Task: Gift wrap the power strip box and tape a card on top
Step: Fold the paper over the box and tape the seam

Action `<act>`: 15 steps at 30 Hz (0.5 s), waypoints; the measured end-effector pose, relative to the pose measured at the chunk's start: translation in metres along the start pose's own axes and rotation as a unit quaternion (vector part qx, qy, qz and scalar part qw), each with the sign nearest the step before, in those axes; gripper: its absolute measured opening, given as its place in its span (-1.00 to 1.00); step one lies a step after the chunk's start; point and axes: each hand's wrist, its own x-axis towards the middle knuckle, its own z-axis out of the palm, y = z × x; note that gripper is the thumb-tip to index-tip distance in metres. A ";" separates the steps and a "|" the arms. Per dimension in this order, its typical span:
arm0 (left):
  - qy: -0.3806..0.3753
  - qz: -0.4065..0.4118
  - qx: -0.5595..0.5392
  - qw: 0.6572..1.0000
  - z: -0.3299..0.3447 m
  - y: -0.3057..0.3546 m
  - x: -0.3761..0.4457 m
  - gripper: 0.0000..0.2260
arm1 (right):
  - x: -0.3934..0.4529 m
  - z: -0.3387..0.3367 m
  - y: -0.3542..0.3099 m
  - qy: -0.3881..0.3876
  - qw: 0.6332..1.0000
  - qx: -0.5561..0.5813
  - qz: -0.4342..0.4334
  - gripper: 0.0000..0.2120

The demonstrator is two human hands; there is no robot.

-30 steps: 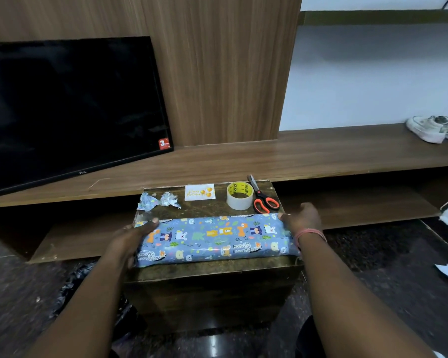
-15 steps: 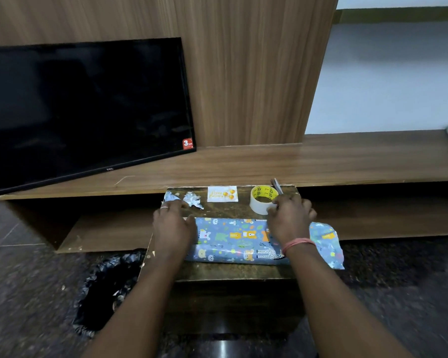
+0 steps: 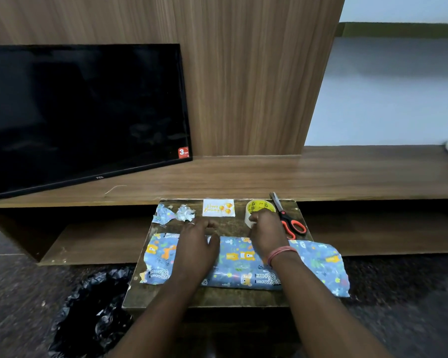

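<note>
**Friend:** Where's the box right now?

**Me:** The wrapped box (image 3: 243,264) lies lengthwise across the small table (image 3: 207,298), with its right end hanging past the table's right edge. Behind the box sit the card (image 3: 218,207), the tape roll (image 3: 259,211) and the scissors (image 3: 287,220).

**Friend:** And your hands?

**Me:** My left hand (image 3: 195,250) rests flat on top of the box, left of its middle, fingers loosely spread and reaching past its far edge. My right hand (image 3: 265,232) is at the box's far edge, fingers curled against the tape roll. Whether I actually grip the roll, I can't tell.

**Friend:** How will the parcel handle?

**Me:** I'd guess a stiff box inside, fairly light, but glossy paper, so it'll slide. The loose paper at each end of the box is soft and tears easily. I'd hold it by the firm middle, pressing down from above, and never by those floppy ends.

**Friend:** Anything else nearby?

**Me:** Crumpled paper scraps (image 3: 173,214) behind the box's left end.
</note>
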 end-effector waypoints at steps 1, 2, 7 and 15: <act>-0.003 -0.011 -0.019 1.000 0.001 0.003 -0.001 -0.84 | 0.002 -0.002 -0.001 0.004 0.998 0.053 0.026 -0.72; -0.006 -0.024 -0.040 0.999 0.002 0.005 0.000 -0.84 | 0.004 -0.005 -0.003 0.009 0.994 0.098 0.049 -0.73; -0.036 -0.124 -0.211 0.969 0.008 0.021 0.004 -0.89 | -0.011 -0.025 -0.034 0.064 0.918 0.374 0.116 -0.81; -0.060 -0.102 -0.409 0.905 0.000 0.035 0.015 -0.79 | -0.042 -0.028 -0.055 0.005 0.892 0.448 0.055 -0.63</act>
